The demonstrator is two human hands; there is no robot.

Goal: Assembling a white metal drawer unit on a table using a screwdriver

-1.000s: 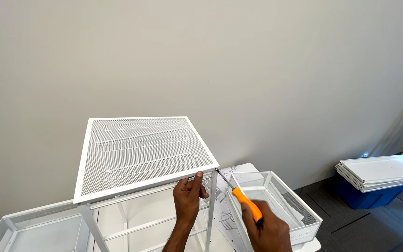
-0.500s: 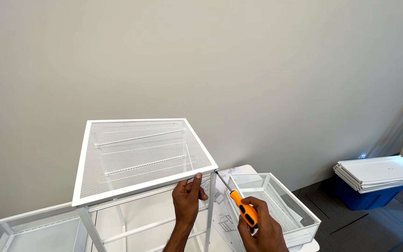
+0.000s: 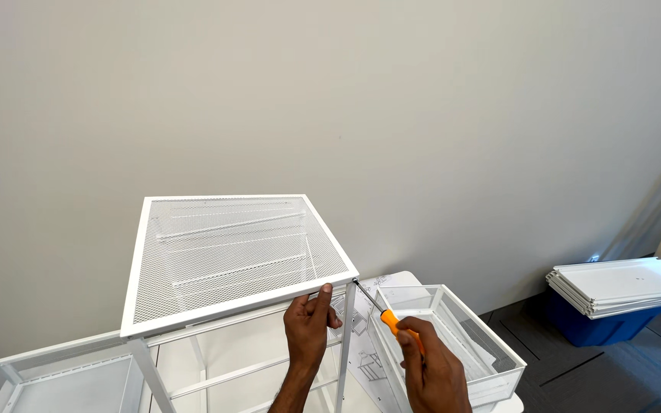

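Two hands on the job. Your left hand (image 3: 307, 327) grips the front rail of the white mesh-top frame (image 3: 231, 252), fingers curled shut just left of its near-right corner. Your right hand (image 3: 434, 371) is closed around the orange-handled screwdriver (image 3: 382, 312); its tip sits at that corner, up and left of the hand. A white mesh basket (image 3: 491, 356) lies just right.
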